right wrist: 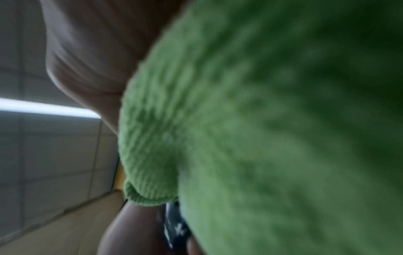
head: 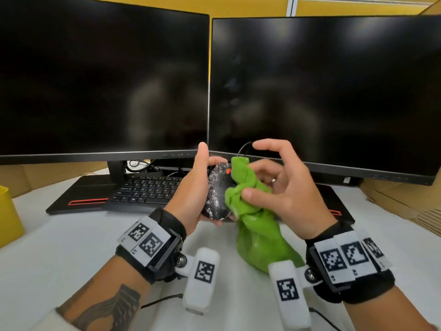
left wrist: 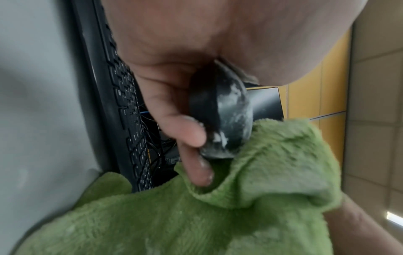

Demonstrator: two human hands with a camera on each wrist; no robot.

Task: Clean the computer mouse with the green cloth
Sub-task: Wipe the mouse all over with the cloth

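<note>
A black computer mouse (head: 216, 192) smeared with white residue is held above the desk by my left hand (head: 194, 187), fingers curled under it and thumb up along its left side. In the left wrist view the mouse (left wrist: 226, 117) sits in the palm with a fingertip (left wrist: 200, 174) dusted white. My right hand (head: 274, 185) grips a bunched green cloth (head: 253, 211) against the mouse's right side, thumb pressing the cloth, index finger raised. The cloth (right wrist: 261, 129) fills the right wrist view; a sliver of the mouse (right wrist: 174, 227) shows below it. The mouse's cable (head: 243, 149) loops upward.
Two dark monitors (head: 105, 77) (head: 324, 91) stand close behind the hands. A black keyboard (head: 145, 189) lies under the left monitor, on the white desk (head: 71, 235). A yellow container (head: 9, 216) sits at the left edge. Cardboard (head: 405, 199) lies at the right.
</note>
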